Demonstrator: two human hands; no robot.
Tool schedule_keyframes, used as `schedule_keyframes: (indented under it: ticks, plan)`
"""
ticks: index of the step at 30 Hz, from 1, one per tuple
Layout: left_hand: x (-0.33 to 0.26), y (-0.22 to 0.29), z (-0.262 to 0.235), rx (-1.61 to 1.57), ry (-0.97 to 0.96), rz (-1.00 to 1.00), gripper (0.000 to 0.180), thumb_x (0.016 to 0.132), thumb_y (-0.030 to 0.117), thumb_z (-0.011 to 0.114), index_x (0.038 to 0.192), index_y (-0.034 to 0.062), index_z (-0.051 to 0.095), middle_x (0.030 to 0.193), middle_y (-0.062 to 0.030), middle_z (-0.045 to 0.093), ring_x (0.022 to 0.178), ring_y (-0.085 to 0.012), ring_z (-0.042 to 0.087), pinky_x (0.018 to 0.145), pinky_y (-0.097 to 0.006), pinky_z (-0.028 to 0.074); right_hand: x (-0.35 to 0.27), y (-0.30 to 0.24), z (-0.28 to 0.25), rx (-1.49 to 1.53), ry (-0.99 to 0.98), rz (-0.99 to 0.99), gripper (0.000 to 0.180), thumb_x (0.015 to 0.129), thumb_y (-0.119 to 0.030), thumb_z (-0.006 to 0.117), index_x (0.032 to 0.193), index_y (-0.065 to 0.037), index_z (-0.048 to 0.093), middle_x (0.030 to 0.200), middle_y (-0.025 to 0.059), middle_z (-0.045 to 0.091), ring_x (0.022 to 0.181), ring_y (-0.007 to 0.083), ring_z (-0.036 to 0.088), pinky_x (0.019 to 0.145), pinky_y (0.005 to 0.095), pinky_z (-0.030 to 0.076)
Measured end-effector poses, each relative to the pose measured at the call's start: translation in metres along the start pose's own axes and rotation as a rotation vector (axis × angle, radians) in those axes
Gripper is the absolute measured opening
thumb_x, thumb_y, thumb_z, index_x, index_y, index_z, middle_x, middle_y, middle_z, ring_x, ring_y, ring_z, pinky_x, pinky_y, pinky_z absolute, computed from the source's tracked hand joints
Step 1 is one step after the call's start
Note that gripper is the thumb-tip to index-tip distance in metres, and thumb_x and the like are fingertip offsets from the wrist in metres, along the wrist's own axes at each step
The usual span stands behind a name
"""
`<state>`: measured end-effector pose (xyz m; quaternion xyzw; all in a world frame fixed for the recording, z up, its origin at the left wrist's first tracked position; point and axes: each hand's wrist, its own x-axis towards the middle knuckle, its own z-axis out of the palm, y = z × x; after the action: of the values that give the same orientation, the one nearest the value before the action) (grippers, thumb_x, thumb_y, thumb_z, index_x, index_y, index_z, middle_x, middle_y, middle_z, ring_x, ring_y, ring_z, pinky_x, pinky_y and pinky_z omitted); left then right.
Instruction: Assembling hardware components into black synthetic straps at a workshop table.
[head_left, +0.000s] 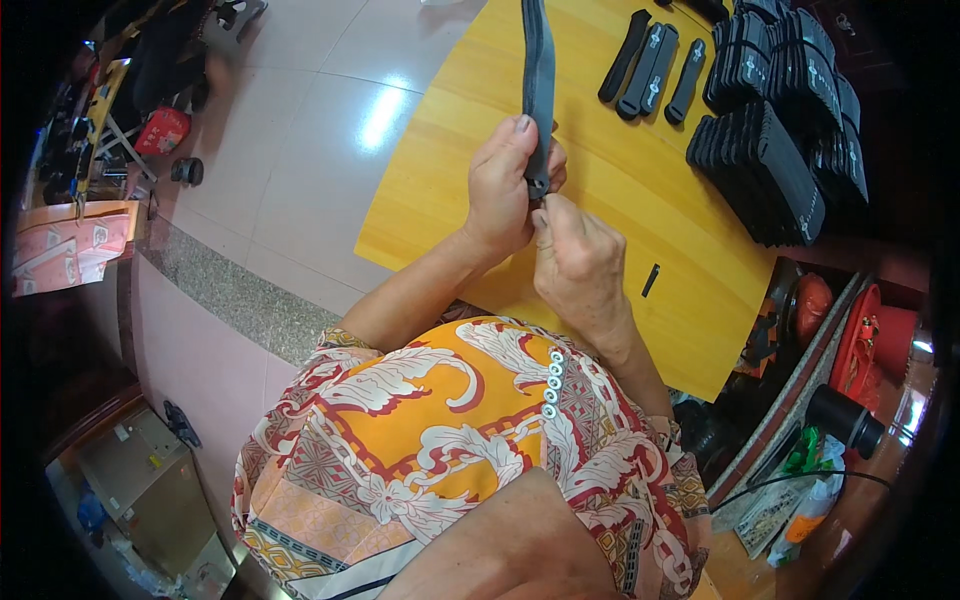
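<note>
My left hand is closed around a long, flat, black strap, which stands up away from me over the table. The strap's lower end is rounded and has a small hole or slot in it. Just below that end, my right hand is closed in a pinch. Its fingertips meet the strap's tip, and whatever lies between them is too small and hidden to make out. A short black strip lies on the yellow table, to the right of my right hand.
Loose black straps lie at the table's far side. Several banded stacks of black straps fill its right corner. Beyond the right edge, a shelf holds a black cylinder and red items. A cardboard box stands at lower left.
</note>
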<state>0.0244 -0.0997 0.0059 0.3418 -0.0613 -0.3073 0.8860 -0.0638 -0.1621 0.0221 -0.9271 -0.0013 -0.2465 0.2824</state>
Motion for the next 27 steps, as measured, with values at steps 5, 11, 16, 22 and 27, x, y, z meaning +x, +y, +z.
schedule_keyframes:
  ticks: [5, 11, 16, 22, 27]
  plan:
    - [-0.002, -0.003, -0.003, -0.024, -0.022, -0.068, 0.019, 0.093, 0.021, 0.039, 0.086, 0.0044, 0.044, 0.062, -0.0053, 0.045, 0.054, -0.0124, 0.039, 0.051, -0.025, 0.034, -0.004, -0.001, -0.002, -0.130, -0.035, -0.044, 0.009, 0.072, -0.002, 0.055, 0.072, -0.004, 0.046, 0.056, 0.0108, 0.048, 0.050, 0.0288, 0.053, 0.046, 0.0377, 0.042]
    - [-0.004, -0.005, -0.004, 0.079, 0.003, -0.066, 0.026, 0.093, 0.027, 0.039, 0.091, 0.0021, 0.048, 0.061, -0.0039, 0.043, 0.051, -0.0127, 0.037, 0.047, -0.025, 0.030, -0.007, -0.002, 0.004, -0.176, -0.068, -0.104, 0.008, 0.066, 0.001, 0.051, 0.070, -0.003, 0.044, 0.054, 0.0110, 0.047, 0.047, 0.0279, 0.052, 0.044, 0.0377, 0.041]
    - [-0.004, -0.002, -0.005, 0.000, 0.017, -0.169, 0.028, 0.093, 0.027, 0.040, 0.093, 0.0004, 0.050, 0.060, -0.0041, 0.043, 0.049, -0.0131, 0.037, 0.045, -0.026, 0.031, -0.006, 0.005, 0.005, -0.084, -0.081, -0.140, 0.009, 0.067, -0.001, 0.052, 0.071, -0.002, 0.044, 0.053, 0.0110, 0.047, 0.047, 0.0284, 0.052, 0.044, 0.0379, 0.041]
    - [-0.009, -0.001, -0.010, 0.014, 0.064, -0.194, 0.026, 0.093, 0.026, 0.041, 0.094, 0.0015, 0.051, 0.065, -0.0046, 0.047, 0.056, -0.0125, 0.042, 0.052, -0.025, 0.035, 0.000, 0.005, -0.015, -0.096, -0.153, -0.136, 0.008, 0.070, -0.002, 0.053, 0.075, -0.002, 0.046, 0.059, 0.0105, 0.048, 0.053, 0.0276, 0.053, 0.049, 0.0376, 0.042]
    - [-0.018, 0.003, -0.010, 0.053, 0.075, -0.288, 0.028, 0.094, 0.028, 0.040, 0.098, 0.0034, 0.053, 0.072, -0.0028, 0.052, 0.063, -0.0109, 0.049, 0.057, -0.025, 0.039, 0.012, -0.003, -0.026, -0.223, -0.114, -0.183, 0.018, 0.072, -0.003, 0.053, 0.090, 0.000, 0.051, 0.080, 0.0120, 0.050, 0.070, 0.0259, 0.052, 0.057, 0.0355, 0.043]
